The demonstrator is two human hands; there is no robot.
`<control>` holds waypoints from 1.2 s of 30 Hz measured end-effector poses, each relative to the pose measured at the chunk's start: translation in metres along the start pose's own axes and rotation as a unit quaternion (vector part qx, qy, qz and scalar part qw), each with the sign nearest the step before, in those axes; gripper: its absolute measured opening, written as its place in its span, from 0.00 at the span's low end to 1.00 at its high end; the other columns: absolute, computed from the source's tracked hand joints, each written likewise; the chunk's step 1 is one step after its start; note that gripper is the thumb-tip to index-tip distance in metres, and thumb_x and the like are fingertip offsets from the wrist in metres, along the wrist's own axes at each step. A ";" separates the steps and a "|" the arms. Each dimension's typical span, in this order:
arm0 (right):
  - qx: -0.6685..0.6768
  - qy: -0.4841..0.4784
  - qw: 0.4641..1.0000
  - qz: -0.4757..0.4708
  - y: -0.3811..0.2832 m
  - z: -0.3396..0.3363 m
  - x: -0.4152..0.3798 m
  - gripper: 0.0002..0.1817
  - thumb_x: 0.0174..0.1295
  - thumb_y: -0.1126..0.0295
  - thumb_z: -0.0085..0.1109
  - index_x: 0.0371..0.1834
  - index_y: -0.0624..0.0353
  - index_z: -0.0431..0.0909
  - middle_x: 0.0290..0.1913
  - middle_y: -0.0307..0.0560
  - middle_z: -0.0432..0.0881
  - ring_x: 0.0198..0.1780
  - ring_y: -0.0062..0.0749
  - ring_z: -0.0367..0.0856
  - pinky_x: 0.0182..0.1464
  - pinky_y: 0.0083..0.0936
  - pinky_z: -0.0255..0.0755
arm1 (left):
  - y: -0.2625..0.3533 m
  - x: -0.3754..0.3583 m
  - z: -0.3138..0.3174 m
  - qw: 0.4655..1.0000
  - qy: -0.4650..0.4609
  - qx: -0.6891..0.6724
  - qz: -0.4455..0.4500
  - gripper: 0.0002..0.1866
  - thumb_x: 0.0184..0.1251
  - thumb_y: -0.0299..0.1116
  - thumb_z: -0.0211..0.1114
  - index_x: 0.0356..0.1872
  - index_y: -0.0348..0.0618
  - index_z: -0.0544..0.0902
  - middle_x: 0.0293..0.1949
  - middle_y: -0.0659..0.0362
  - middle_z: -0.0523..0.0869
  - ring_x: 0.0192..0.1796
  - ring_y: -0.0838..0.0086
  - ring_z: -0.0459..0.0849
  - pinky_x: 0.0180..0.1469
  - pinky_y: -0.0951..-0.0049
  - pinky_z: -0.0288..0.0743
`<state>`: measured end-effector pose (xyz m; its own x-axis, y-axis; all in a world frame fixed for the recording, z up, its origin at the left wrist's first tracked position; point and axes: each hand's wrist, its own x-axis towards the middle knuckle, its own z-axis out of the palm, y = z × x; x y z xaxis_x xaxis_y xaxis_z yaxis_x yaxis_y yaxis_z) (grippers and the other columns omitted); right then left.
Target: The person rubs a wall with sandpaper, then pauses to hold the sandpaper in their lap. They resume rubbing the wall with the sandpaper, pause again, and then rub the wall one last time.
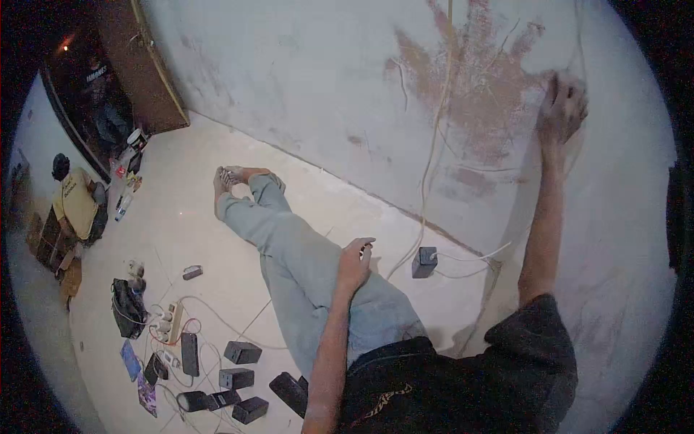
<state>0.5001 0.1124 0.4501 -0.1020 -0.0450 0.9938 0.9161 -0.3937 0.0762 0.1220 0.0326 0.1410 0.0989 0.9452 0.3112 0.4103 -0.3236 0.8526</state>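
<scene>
I sit on the floor with my legs in light jeans [303, 267] stretched toward the wall. My left hand [356, 260] rests on my thigh near the knee, fingers loosely apart, holding nothing. My right hand [560, 108] is raised and pressed against the wall [303, 79], at the edge of a reddish scraped patch [484, 94]. Its fingers are curled, and I cannot tell whether anything is under them. A pale cable [434, 145] hangs down the wall between my hands.
A small black box [424, 262] sits at the wall's foot with cables. On the floor to the left lie a power strip [172, 322], tangled wires and several black boxes [242, 352]. A person in a yellow shirt [72, 202] crouches by a dark doorway [94, 94].
</scene>
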 end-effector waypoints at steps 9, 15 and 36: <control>0.012 -0.095 0.995 -0.007 -0.018 -0.005 -0.096 0.11 0.63 0.64 0.55 0.48 0.48 0.76 0.56 0.49 0.72 0.57 0.49 0.70 0.55 0.47 0.62 | -0.002 -0.001 0.000 0.999 0.021 -0.021 0.021 0.12 0.64 0.29 0.54 0.44 0.38 0.82 0.40 0.49 0.84 0.40 0.61 0.83 0.42 0.67 0.76; 0.108 -0.176 0.978 0.003 -0.017 -0.010 -0.109 0.12 0.65 0.62 0.53 0.50 0.49 0.76 0.55 0.49 0.73 0.61 0.49 0.67 0.56 0.49 0.60 | -0.001 -0.003 -0.003 1.000 -0.001 -0.005 0.001 0.13 0.66 0.31 0.53 0.47 0.41 0.81 0.43 0.51 0.84 0.43 0.62 0.82 0.46 0.67 0.75; 0.075 -0.096 0.987 0.105 -0.039 -0.014 -0.060 0.14 0.65 0.63 0.52 0.53 0.50 0.75 0.50 0.50 0.74 0.57 0.51 0.69 0.59 0.50 0.59 | -0.006 -0.001 -0.001 1.000 0.019 -0.007 0.011 0.13 0.67 0.32 0.53 0.46 0.39 0.82 0.41 0.50 0.84 0.42 0.63 0.83 0.44 0.67 0.76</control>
<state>0.4652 0.1174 0.3864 0.1584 0.0696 0.9849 0.9576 -0.2538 -0.1361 0.1187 0.0331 0.1360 0.0735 0.9357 0.3449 0.3954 -0.3449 0.8513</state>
